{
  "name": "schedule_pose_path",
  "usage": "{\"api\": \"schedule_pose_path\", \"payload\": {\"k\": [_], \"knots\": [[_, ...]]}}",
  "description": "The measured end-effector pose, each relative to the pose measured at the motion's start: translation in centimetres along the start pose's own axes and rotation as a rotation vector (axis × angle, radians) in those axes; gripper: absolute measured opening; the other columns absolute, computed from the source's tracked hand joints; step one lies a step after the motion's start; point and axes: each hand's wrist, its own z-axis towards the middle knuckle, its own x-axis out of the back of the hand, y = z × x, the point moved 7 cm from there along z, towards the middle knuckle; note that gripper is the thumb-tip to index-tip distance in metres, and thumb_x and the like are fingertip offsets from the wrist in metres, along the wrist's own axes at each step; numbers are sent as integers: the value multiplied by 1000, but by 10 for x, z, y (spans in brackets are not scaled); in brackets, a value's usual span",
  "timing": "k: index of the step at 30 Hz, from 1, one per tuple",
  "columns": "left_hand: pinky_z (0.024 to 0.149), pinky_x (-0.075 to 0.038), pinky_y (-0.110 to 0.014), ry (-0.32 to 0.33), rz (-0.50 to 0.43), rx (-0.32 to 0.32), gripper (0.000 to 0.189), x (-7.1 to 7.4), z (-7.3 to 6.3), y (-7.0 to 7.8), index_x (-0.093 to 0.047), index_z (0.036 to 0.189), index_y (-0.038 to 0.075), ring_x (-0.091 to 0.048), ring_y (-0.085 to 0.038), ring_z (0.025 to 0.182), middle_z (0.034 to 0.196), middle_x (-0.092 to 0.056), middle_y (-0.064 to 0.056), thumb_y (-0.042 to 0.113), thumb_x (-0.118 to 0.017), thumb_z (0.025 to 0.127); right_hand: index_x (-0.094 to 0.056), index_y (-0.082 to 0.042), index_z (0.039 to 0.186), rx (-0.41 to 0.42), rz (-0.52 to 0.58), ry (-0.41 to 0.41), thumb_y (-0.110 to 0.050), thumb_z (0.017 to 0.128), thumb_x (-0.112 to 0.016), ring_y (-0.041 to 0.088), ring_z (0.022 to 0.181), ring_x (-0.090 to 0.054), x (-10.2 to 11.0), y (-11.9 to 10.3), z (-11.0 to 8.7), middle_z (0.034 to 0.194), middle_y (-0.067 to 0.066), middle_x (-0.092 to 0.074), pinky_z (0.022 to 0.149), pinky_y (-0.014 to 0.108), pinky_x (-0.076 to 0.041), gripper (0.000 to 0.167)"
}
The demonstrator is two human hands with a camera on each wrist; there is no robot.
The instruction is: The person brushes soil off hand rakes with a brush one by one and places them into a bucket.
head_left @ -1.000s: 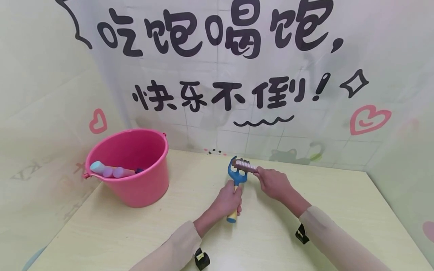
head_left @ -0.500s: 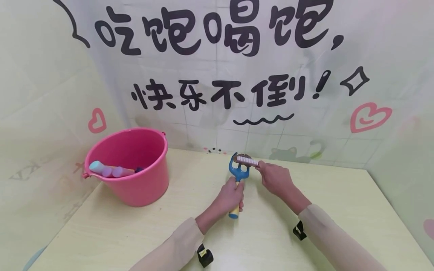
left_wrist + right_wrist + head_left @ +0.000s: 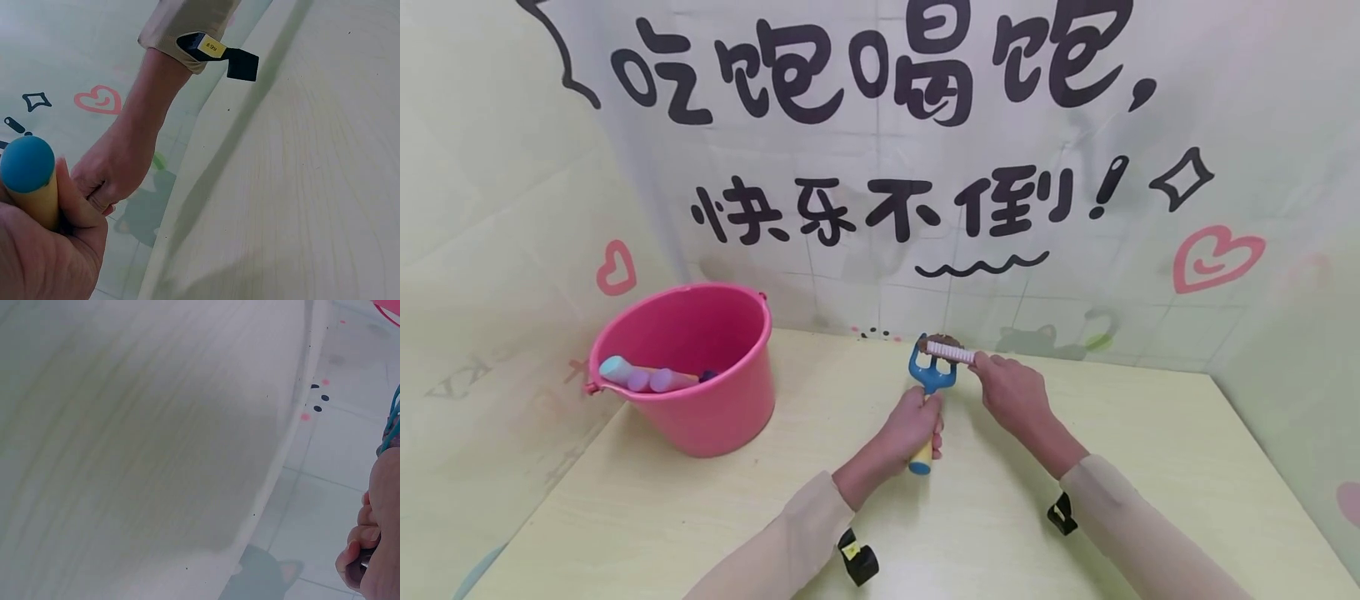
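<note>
My left hand [image 3: 904,433] grips the yellow handle of a blue-headed garden hand fork [image 3: 934,380], its tines pointing away from me above the table. In the left wrist view the handle's blue end cap [image 3: 28,164] pokes out of the fist. My right hand [image 3: 1013,393] pinches a small brush [image 3: 951,352] with a row of pale bristles, laid across the fork's tines. A brown patch [image 3: 942,341] shows at the tines behind the brush. In the right wrist view the fingers [image 3: 365,534] curl round the brush's dark handle, with blue tines [image 3: 392,422] at the edge.
A pink bucket [image 3: 722,421] stands at the table's left, holding several tools with pastel handle ends [image 3: 638,381]. Printed sheeting [image 3: 880,283] hangs behind and at both sides. The pale wooden table [image 3: 700,525] spreads below both arms.
The fork and both hands have shifted slightly up and away from me, the fork also a little right. The brush has stayed across the tines, both grips kept.
</note>
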Motion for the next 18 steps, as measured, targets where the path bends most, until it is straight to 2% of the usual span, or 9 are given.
{"api": "schedule_pose_path", "payload": {"k": [7, 18], "knots": [[43, -47, -22, -13, -76, 0, 18, -1, 1, 1, -43, 99, 3, -46, -11, 47, 66, -47, -2, 17, -40, 109, -55, -9, 95, -9, 15, 35, -13, 97, -70, 23, 49, -46, -2, -2, 0, 65, 6, -53, 37, 36, -40, 16], [45, -48, -22, 1, -91, 37, 23, -1, 4, 2, -45, 95, 3, -47, -11, 47, 63, -47, -2, 19, -39, 110, -57, -7, 98, -21, 32, 62, -7, 95, -72, 24, 51, -46, -7, -5, 2, 64, 7, -48, 39, 35, -38, 15]]}}
